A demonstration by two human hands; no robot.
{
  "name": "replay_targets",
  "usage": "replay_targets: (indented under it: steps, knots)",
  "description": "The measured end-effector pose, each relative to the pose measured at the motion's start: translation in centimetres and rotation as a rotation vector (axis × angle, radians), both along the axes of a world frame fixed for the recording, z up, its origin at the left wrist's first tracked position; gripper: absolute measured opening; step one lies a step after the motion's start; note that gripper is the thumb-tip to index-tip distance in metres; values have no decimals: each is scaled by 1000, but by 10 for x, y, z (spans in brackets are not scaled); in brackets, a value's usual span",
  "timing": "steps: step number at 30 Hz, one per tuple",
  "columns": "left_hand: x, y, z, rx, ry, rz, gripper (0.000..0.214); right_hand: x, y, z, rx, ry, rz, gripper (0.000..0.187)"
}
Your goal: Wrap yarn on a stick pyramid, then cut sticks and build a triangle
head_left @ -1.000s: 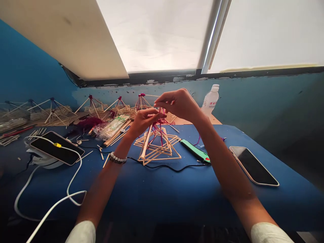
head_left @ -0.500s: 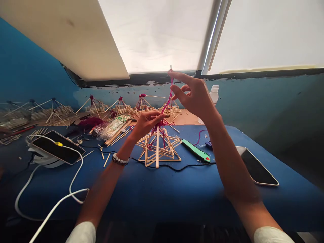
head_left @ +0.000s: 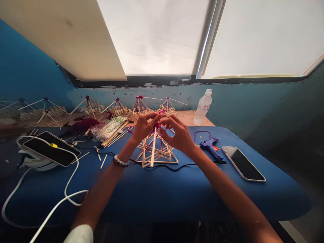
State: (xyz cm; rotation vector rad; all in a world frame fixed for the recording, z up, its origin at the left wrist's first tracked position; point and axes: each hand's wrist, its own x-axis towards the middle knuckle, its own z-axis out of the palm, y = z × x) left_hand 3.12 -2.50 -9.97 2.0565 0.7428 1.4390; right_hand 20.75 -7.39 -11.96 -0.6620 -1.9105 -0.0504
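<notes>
- Blue-covered tabletop beneath a bright window.
- Fingers of both hands curl close together over the magenta yarn, apparently gripping it.
- Left hand is slightly nearer the long stick than right hand.
- Directly below the fingers, between both hands, sits the wooden stick frame, its long stick slanting down toward the person.
- Farther out: blue glue gun and phone rightward, another phone leftward.

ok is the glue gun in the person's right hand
No, the glue gun lies on the blue table top, away to the right of the right hand, which is at the magenta yarn.
</notes>
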Motion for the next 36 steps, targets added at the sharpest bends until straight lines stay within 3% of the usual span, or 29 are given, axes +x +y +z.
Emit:
replay_targets:
  steps: [4, 9, 14, 19, 22, 25, 27, 31, 36]
  knots:
    - [3, -4, -3, -3, -18, 12, 38, -13, 2, -13, 41, 75, -53, 30]
    - [1, -3, -5, -4, -56, 3, 38, -21, -1, -19, 142, 117, -169, 8]
    - [-4, -2, -5, 38, -89, 3, 33, -22, -4, -23, 75, 189, -109, 3]
    - [-12, -2, -1, 91, -119, 118, 28, -24, -6, -25, 64, 167, -55, 2]
    - [-18, -9, -2, 109, -126, 341, 27, -23, -6, -25, 58, 184, -57, 3]
    - [-27, -25, -8, 172, -5, 618, 26, -22, -7, -26, 45, 190, -53, 4]
    - [-32, -40, -14, 249, 128, 700, 23, -21, -8, -26, 47, 188, -51, 5]
    - [-38, -62, -29, 423, 356, 696, 15, -22, -9, -24, 75, 202, -94, 4]
    - [-32, -62, -41, 575, 547, 538, 13, -20, -12, -23, -27, 216, -93, 4]
